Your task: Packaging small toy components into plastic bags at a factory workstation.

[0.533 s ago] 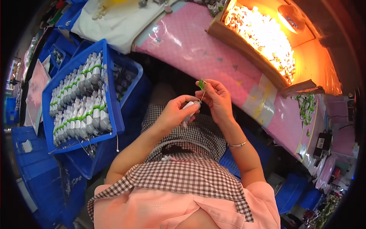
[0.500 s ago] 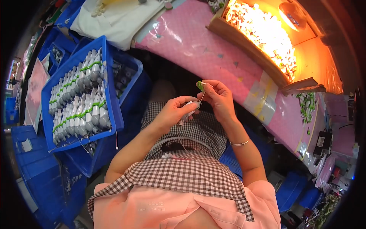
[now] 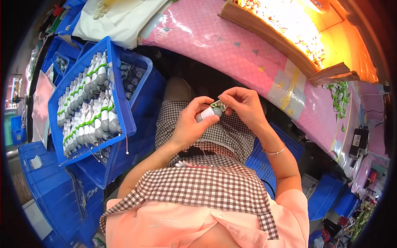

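Over my lap, my left hand (image 3: 187,127) is closed around a white-and-grey bulb-shaped part (image 3: 207,114), its grey rounded end toward the right hand. My right hand (image 3: 245,106) pinches at a small green board-like piece (image 3: 216,103) with pale spots, held right against the bulb-shaped part. The fingers partly hide where the two pieces meet. A thin wire (image 3: 203,153) hangs below the left hand in front of the checked apron. To the left, a blue crate (image 3: 129,110) holds rows of similar white-and-grey parts with bright green strips across them.
A pink-covered table (image 3: 206,31) curves across the front. On it stand a brightly lit cardboard box (image 3: 264,35) full of small pieces and, farther right, loose green pieces (image 3: 340,99). White cloth (image 3: 109,25) lies at the far left. More blue crates (image 3: 142,62) sit behind and below the first.
My right hand has lowered the green piece from above onto the bulb-shaped part. My left hand has turned that part, so more of it shows. The view has shifted slightly.
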`<state>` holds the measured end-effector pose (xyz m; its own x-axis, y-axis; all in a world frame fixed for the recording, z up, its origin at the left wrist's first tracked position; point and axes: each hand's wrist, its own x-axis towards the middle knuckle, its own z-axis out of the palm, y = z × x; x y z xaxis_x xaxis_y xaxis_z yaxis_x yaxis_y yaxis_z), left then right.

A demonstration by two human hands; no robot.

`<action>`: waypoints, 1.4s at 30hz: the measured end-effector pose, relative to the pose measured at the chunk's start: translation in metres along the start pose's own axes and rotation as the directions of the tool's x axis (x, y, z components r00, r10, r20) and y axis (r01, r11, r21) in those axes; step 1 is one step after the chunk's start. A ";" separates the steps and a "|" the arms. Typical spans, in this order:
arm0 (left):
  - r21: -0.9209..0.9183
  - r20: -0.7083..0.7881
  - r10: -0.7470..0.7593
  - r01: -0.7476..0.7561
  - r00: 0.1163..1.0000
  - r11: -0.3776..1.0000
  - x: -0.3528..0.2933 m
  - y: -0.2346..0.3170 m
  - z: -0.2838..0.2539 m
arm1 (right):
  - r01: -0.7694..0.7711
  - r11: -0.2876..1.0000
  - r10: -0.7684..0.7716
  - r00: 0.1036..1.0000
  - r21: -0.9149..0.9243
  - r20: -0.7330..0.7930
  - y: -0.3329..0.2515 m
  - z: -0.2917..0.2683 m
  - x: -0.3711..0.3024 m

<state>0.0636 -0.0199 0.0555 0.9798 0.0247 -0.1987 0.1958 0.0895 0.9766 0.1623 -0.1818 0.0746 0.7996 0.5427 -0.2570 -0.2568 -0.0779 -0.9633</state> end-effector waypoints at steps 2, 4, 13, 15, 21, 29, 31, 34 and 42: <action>0.091 -0.032 0.075 -0.072 0.997 0.993 -0.001 -0.001 0.006 | 0.001 1.000 -0.002 1.000 0.028 0.006 -0.001 -0.003 -0.001; 0.186 -0.056 0.160 -0.147 0.986 0.972 -0.001 0.001 0.009 | 0.010 0.998 -0.011 1.000 0.055 0.013 -0.001 -0.005 0.000; 0.422 -0.036 0.244 -0.207 0.969 0.883 -0.009 0.011 0.011 | 0.001 0.999 -0.002 1.000 -0.043 -0.031 -0.004 0.001 -0.012; 0.302 -0.035 0.165 -0.147 0.986 0.942 -0.008 0.007 0.011 | -0.001 0.999 0.000 1.000 -0.035 -0.026 -0.002 0.000 -0.013; 0.098 0.021 -0.084 0.081 0.996 0.992 -0.004 0.015 0.006 | 0.034 0.998 -0.036 0.998 -0.044 -0.051 -0.001 0.004 -0.018; -0.137 0.052 -0.128 0.134 0.990 0.981 -0.011 0.015 -0.003 | 0.502 0.758 -0.400 0.862 -0.415 0.312 -0.019 -0.004 -0.013; -0.101 0.019 -0.124 0.125 0.992 0.987 -0.014 0.019 -0.003 | 0.598 0.671 -0.513 0.801 -0.438 0.307 -0.018 -0.003 -0.009; -0.098 0.036 -0.119 0.122 0.992 0.988 -0.016 0.019 -0.002 | 0.746 0.461 -0.624 0.657 -0.480 0.422 -0.014 -0.005 -0.005; -0.121 -0.126 -0.022 0.007 0.992 0.993 -0.022 0.006 0.008 | 0.307 0.925 -0.323 0.946 -0.224 -0.040 0.010 0.018 -0.012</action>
<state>0.0437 -0.0275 0.0661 0.9620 0.1480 -0.2293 0.1960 0.2099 0.9579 0.1402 -0.1740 0.0698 0.8608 0.5047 0.0652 0.1293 -0.0930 -0.9872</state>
